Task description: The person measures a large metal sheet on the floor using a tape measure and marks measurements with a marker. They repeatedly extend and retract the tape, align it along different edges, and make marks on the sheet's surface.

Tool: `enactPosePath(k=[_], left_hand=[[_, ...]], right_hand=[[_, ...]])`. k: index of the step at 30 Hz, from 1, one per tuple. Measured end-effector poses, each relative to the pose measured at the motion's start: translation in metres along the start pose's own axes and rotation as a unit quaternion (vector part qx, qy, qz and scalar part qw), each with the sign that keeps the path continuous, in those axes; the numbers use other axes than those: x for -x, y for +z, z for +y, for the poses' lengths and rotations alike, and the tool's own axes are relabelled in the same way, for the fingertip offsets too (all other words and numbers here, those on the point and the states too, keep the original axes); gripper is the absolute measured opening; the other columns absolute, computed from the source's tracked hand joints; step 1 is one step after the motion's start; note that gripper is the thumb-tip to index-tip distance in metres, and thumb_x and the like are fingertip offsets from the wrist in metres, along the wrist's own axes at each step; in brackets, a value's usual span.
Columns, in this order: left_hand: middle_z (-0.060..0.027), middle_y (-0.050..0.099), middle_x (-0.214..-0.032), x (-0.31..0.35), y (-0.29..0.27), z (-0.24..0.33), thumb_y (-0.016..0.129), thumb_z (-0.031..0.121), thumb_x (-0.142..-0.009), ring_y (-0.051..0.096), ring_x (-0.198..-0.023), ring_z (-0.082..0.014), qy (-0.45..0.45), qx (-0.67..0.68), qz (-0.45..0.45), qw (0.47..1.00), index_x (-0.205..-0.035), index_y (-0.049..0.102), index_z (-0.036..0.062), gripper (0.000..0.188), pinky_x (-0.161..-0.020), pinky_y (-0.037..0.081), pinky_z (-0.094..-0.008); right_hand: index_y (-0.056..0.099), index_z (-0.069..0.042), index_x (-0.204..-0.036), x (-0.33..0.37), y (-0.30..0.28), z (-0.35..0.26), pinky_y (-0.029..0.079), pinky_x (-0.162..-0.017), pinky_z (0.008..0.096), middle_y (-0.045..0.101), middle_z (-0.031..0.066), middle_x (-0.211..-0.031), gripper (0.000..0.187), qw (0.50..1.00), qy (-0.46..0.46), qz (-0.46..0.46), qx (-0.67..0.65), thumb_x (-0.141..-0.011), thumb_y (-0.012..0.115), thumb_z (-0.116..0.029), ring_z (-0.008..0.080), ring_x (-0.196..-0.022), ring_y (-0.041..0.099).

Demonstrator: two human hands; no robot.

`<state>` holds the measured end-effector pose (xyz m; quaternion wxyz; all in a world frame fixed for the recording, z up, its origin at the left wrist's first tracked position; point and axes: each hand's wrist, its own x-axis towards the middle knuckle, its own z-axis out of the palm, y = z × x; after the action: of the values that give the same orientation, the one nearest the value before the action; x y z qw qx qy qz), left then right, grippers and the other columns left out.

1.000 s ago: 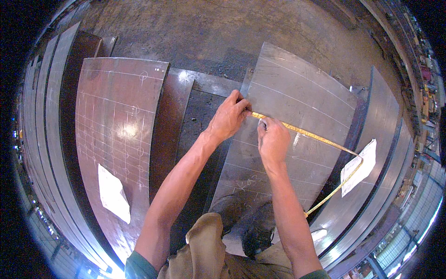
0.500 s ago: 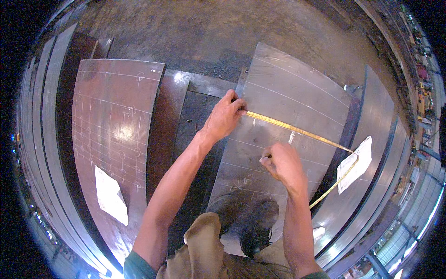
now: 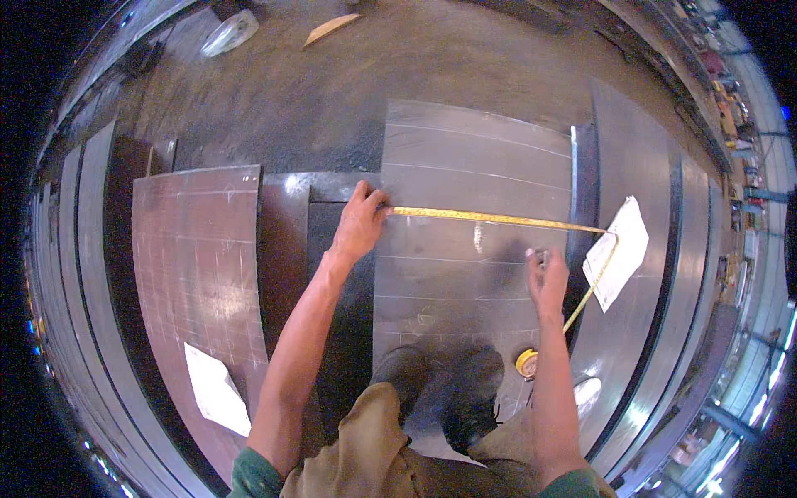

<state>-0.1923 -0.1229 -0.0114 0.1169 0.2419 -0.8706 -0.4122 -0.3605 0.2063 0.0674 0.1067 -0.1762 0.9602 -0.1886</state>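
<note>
My left hand (image 3: 361,222) is closed on the end of a yellow tape measure (image 3: 498,219) at the left edge of a grey steel plate (image 3: 465,178). The blade stretches across the plate, bends over a white paper sheet (image 3: 627,249) on the right, and doubles back toward me. Its round yellow case (image 3: 526,363) rests near my boot, beside my right forearm. My right hand (image 3: 549,280) hovers over the plate's right part, below the blade, fingers curled together; what they pinch is too small to make out. White lines and a short chalk mark (image 3: 478,238) cross the plate.
A reddish-brown marked plate (image 3: 199,216) lies to the left, with another white sheet (image 3: 214,386) on it. More long steel plates (image 3: 618,149) stand along the right, with dark gaps between. My boots (image 3: 471,398) are on the grey plate. A wooden piece (image 3: 332,29) lies on the far floor.
My right hand has moved right, toward the plate's right edge. My left hand stays on the tape end. The view has shifted, and the tape case now shows beside my right forearm.
</note>
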Motion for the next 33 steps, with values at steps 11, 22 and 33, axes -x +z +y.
enactPosePath(k=[11,22,33], left_hand=[[-0.0187,0.054,-0.101,-0.004,0.0,0.017,0.066,0.004,-0.085,0.057,-0.093,-0.0406,0.008,-0.026,0.009,1.0,-0.099,0.064,0.0006,0.015,-0.081,0.049,-0.0466],[-0.0182,0.055,-0.099,-0.004,0.004,0.01,0.066,0.005,-0.085,0.055,-0.093,-0.0384,0.069,-0.079,0.03,0.994,-0.097,0.063,0.0012,0.013,-0.081,0.047,-0.0457],[-0.0178,0.054,-0.096,-0.002,-0.005,0.001,0.064,0.003,-0.083,0.054,-0.092,-0.0381,0.048,-0.097,-0.011,0.994,-0.093,0.063,0.0,0.011,-0.08,0.044,-0.0452]], right_hand=[[0.053,-0.014,-0.126,-0.082,-0.035,0.121,0.055,-0.07,0.0478,0.047,0.0184,-0.127,0.038,0.973,-0.1,0.097,0.186,-0.089,0.057,-0.003,0.0393,-0.088,0.064],[0.057,-0.001,-0.113,-0.02,-0.039,0.24,0.048,-0.08,0.0505,0.061,0.0234,-0.096,0.03,0.892,0.151,0.402,0.142,-0.086,0.062,-0.012,0.0404,-0.085,0.058],[0.055,-0.004,-0.104,0.025,0.002,0.261,0.029,-0.033,0.0293,0.069,0.0139,-0.077,0.032,0.673,0.465,0.303,-0.489,-0.089,0.069,-0.028,0.0113,-0.041,0.043]])
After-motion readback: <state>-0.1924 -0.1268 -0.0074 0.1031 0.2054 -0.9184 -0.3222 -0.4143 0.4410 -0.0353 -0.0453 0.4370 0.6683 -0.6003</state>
